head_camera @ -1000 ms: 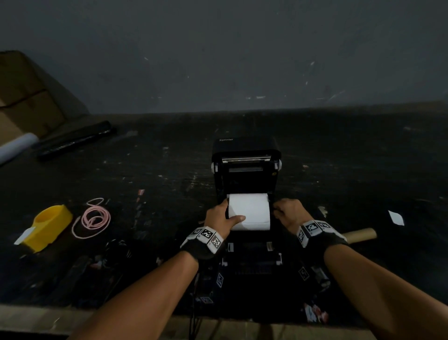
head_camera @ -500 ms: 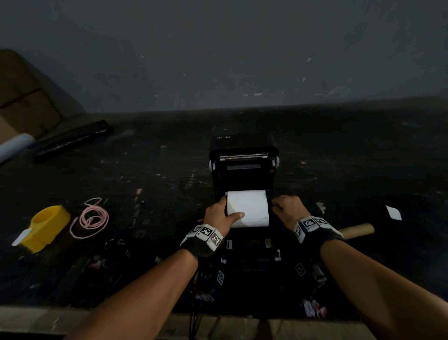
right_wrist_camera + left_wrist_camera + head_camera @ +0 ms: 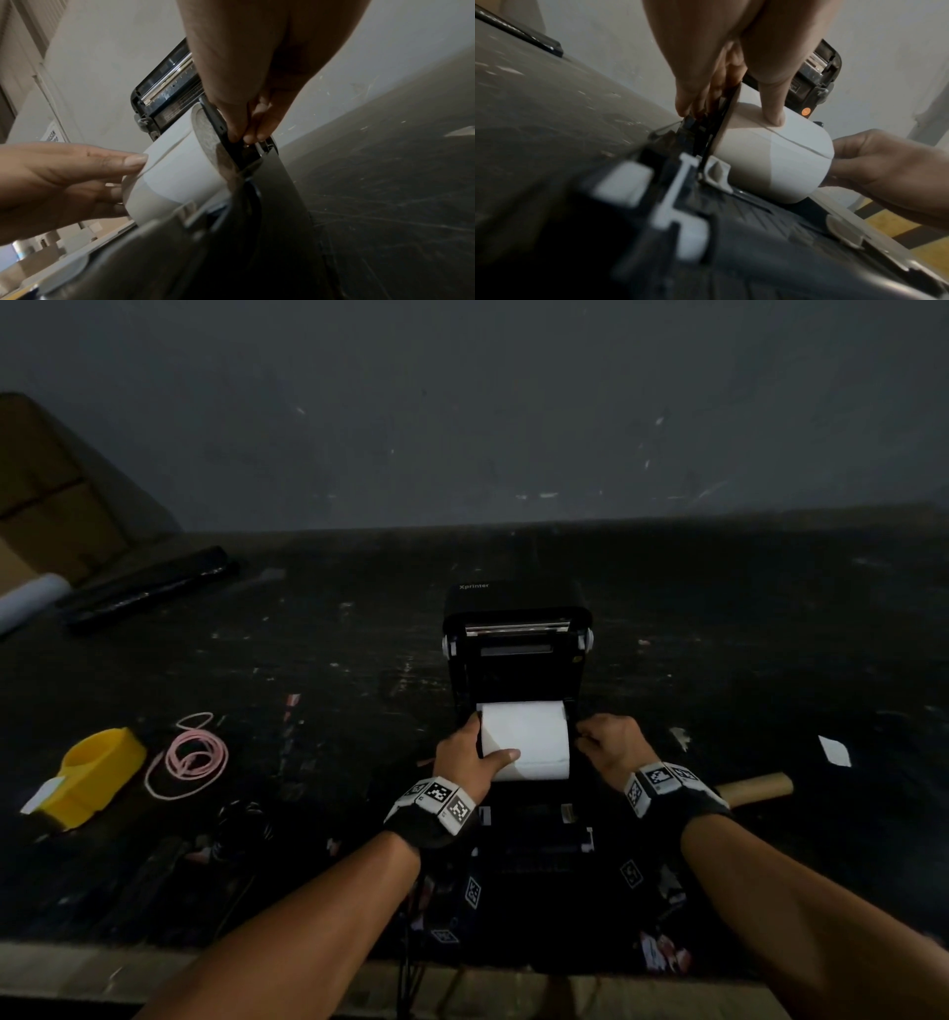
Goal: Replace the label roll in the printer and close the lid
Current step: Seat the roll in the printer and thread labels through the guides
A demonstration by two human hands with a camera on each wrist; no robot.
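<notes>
The black printer (image 3: 516, 654) stands mid-table with its lid (image 3: 513, 608) raised toward the wall. A white label roll (image 3: 529, 737) lies across its open bay. My left hand (image 3: 470, 757) holds the roll's left end, thumb (image 3: 773, 109) pressed on top and fingers (image 3: 690, 101) down outside the black left guide plate (image 3: 725, 125). My right hand (image 3: 611, 747) is at the roll's right end, where its fingertips (image 3: 250, 134) pinch the black right guide (image 3: 218, 123). The roll (image 3: 180, 168) sits between both guides; its core is hidden.
On the left lie a yellow tape dispenser (image 3: 97, 773), a pink cord loop (image 3: 187, 757), black tubes (image 3: 149, 593) and a cardboard box (image 3: 51, 505). A bare cardboard core (image 3: 755, 788) and a white paper scrap (image 3: 834, 751) lie right. The table's front edge (image 3: 462, 988) is near.
The view has drifted slightly. Both hands stay at the ends of the roll, and the roll keeps its place in the bay.
</notes>
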